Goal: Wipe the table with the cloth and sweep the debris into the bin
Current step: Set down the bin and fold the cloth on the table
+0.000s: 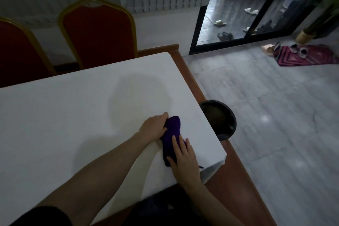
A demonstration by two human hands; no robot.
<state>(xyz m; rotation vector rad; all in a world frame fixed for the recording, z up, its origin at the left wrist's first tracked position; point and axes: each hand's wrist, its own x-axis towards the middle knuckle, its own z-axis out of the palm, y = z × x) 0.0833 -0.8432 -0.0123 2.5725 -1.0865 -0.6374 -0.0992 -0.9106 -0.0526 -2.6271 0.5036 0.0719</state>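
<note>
A purple cloth (171, 135) lies bunched on the white table (73, 115) near its right front corner. My left hand (154, 127) grips the cloth's far end from the left. My right hand (183, 159) lies flat on the cloth's near end, with its fingers spread over it. A round black bin (220, 121) lined with a dark bag stands on the floor just beyond the table's right edge, partly hidden by the tabletop. I can make out no debris on the white surface in this dim light.
Two red chairs with gold frames (99, 36) stand along the table's far side. A wooden border (190, 79) runs round the white top. Grey tiled floor (275, 115) stretches to the right, with a patterned mat and shoes (302, 55) by a glass door.
</note>
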